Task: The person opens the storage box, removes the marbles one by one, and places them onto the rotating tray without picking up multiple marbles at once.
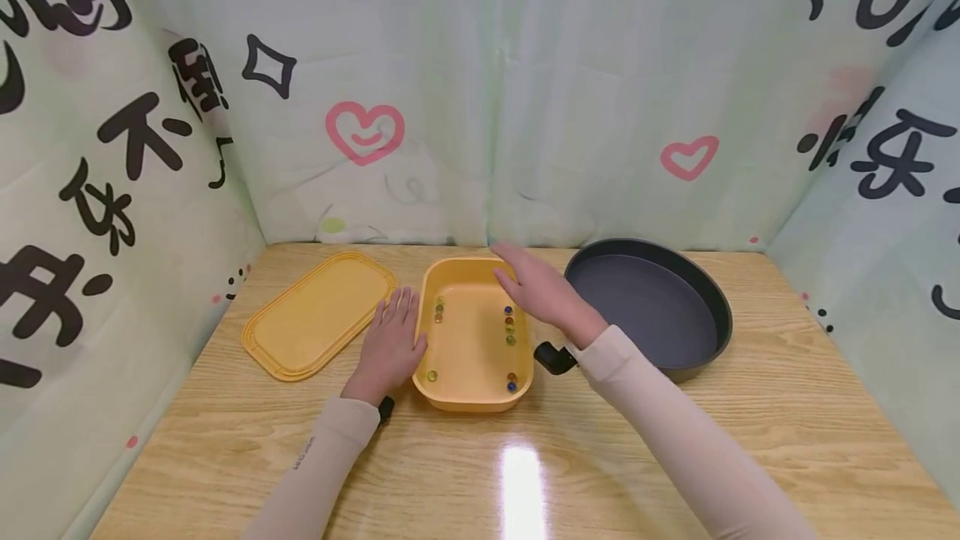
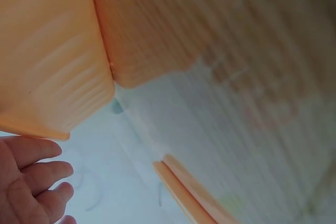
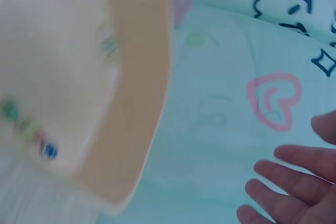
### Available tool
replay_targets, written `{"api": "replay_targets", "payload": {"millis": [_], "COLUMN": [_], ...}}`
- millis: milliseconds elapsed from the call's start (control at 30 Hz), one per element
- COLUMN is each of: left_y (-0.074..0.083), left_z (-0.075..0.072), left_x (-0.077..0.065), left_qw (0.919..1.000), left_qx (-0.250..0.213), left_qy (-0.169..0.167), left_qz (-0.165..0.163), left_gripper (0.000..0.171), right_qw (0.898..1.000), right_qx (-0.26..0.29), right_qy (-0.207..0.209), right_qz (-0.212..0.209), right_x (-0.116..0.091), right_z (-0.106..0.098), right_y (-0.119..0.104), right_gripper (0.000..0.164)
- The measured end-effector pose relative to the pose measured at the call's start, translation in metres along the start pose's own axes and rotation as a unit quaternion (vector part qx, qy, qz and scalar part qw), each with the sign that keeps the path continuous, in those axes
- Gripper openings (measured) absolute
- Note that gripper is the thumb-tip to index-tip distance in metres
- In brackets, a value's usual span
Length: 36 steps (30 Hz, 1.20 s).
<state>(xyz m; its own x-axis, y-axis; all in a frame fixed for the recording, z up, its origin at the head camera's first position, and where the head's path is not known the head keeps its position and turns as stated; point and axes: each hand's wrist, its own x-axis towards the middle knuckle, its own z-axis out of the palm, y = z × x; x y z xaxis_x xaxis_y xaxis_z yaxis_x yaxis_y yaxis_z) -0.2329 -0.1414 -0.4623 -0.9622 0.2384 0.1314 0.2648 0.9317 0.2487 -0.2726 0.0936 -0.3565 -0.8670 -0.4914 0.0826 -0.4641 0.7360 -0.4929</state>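
Note:
A yellow plastic container (image 1: 468, 394) stands on the table, with several small glass marbles (image 1: 510, 327) along its two long sides. My left hand (image 1: 388, 348) lies along its left side, fingers straight and pointing away from me. In the left wrist view, that hand's fingers (image 2: 47, 174) are right at the rim of the container (image 2: 47, 61). Over the container's far right corner, my right hand (image 1: 543, 290) is raised with extended fingers and holds nothing. The right wrist view shows this hand (image 3: 299, 187) with spread fingers, apart from the container wall (image 3: 139, 77).
Left of the container lies its flat yellow lid (image 1: 322, 315), set at a slant. A dark frying pan (image 1: 645, 302) is on the right, its short black handle (image 1: 555, 358) toward the container and close under my right forearm. A printed curtain (image 1: 450, 182) encloses the table's back and sides.

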Motion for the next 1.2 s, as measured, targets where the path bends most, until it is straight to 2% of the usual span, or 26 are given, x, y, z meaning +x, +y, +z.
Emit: {"api": "replay_targets", "payload": {"millis": [67, 167, 267, 367, 500, 567, 633, 733, 1000, 1200], "left_y": [0.000, 0.000, 0.000, 0.000, -0.001, -0.001, 0.000, 0.001, 0.001, 0.001], "left_z": [0.000, 0.000, 0.000, 0.001, 0.002, 0.002, 0.001, 0.000, -0.002, -0.001], "left_x": [0.000, -0.001, 0.000, 0.001, 0.002, 0.003, 0.003, 0.001, -0.001, -0.001], "left_qw": [1.0000, 1.0000, 1.0000, 1.0000, 0.9999, 0.9998, 0.9997, 0.9998, 0.9999, 1.0000], "left_qx": [-0.001, -0.003, -0.002, 0.006, 0.015, 0.020, 0.023, 0.019, 0.011, 0.006], "left_qy": [0.000, 0.002, 0.004, 0.001, -0.004, -0.007, -0.007, -0.005, -0.001, 0.000], "left_qz": [-0.002, -0.003, -0.001, 0.002, 0.002, 0.001, 0.000, 0.000, 0.004, 0.006], "left_gripper": [0.061, 0.060, 0.060, 0.060, 0.061, 0.061, 0.061, 0.061, 0.060, 0.060], "right_qw": [0.997, 0.984, 0.962, 0.934, 0.901, 0.893, 0.891, 0.897, 0.927, 0.939], "right_qx": [0.074, 0.172, 0.257, 0.337, 0.404, 0.416, 0.417, 0.405, 0.344, 0.308], "right_qy": [0.009, 0.030, 0.051, 0.061, 0.052, 0.044, 0.039, 0.028, -0.005, -0.021], "right_qz": [0.011, 0.040, 0.071, 0.103, 0.149, 0.167, 0.175, 0.173, 0.150, 0.153], "right_x": [0.011, 0.027, 0.038, 0.045, 0.053, 0.057, 0.060, 0.063, 0.070, 0.072], "right_z": [0.000, 0.005, 0.015, 0.027, 0.047, 0.056, 0.065, 0.077, 0.097, 0.107], "right_y": [-0.002, -0.002, 0.000, 0.003, 0.008, 0.011, 0.013, 0.014, 0.013, 0.014], "right_gripper": [0.041, 0.032, 0.027, 0.027, 0.030, 0.031, 0.031, 0.031, 0.021, 0.019]}}
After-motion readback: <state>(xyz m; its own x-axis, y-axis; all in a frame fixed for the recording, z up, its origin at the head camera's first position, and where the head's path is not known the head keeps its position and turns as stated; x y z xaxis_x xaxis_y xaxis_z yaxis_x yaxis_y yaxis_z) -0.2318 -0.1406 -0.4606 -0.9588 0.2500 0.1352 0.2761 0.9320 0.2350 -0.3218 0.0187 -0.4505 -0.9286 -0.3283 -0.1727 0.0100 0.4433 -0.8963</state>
